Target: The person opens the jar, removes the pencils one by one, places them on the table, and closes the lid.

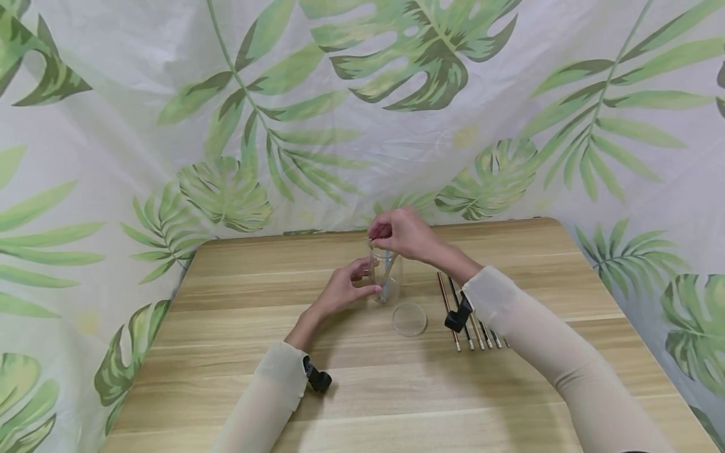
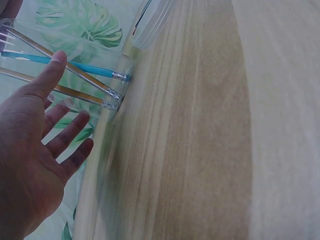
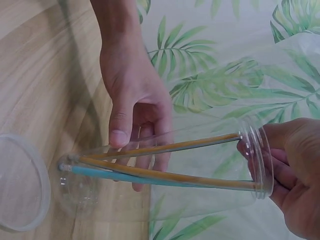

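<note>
A clear plastic jar point(image 1: 398, 280) stands upright on the wooden table, with a blue pencil point(image 3: 115, 175) and two yellow-brown pencils point(image 3: 170, 175) leaning inside, eraser ends down. My left hand point(image 1: 340, 288) holds the jar's side, its thumb on one side and fingers around the other. Over the jar's mouth, my right hand point(image 1: 404, 234) has its fingers bent and pinches the upper end of one yellow-brown pencil at the rim. Parts of its fingertips are hidden in the head view. The round clear lid point(image 1: 409, 319) lies flat on the table in front of the jar.
Several more pencils point(image 1: 456, 340) lie side by side on the table point(image 1: 238, 365), right of the lid and partly under my right forearm. A leaf-patterned cloth point(image 1: 317, 126) hangs behind the table's back edge. Each sleeve carries a small black camera point(image 1: 320, 380).
</note>
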A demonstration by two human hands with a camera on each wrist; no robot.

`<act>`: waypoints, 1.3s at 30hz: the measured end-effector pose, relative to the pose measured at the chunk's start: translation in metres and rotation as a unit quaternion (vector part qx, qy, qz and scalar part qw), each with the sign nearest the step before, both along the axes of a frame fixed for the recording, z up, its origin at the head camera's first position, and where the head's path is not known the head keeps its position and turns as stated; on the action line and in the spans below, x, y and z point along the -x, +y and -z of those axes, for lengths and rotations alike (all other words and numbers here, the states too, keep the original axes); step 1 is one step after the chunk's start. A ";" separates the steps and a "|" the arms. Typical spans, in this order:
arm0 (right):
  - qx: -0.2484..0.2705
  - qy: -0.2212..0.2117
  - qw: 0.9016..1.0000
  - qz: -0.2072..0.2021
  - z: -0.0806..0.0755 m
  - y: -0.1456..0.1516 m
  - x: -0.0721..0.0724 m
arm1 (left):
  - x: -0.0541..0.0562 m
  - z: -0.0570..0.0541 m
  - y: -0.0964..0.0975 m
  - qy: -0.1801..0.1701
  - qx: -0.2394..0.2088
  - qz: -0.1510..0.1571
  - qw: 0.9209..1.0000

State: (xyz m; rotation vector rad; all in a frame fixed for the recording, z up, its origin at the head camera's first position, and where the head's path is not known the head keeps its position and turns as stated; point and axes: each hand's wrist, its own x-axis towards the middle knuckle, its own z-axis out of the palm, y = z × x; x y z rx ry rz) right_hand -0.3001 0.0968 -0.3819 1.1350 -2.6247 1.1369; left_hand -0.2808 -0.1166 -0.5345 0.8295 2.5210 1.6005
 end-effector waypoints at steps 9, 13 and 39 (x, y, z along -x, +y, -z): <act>0.003 -0.024 1.000 -0.004 -0.002 0.001 -0.001 | 0.000 -0.001 0.000 -0.007 0.003 -0.008 1.000; -0.005 -0.028 1.000 -0.004 -0.003 0.002 -0.002 | 0.000 0.000 0.000 -0.006 0.003 -0.007 1.000; 0.067 -0.105 0.992 0.006 -0.009 0.012 -0.001 | 0.000 -0.004 0.000 -0.004 0.012 -0.012 1.000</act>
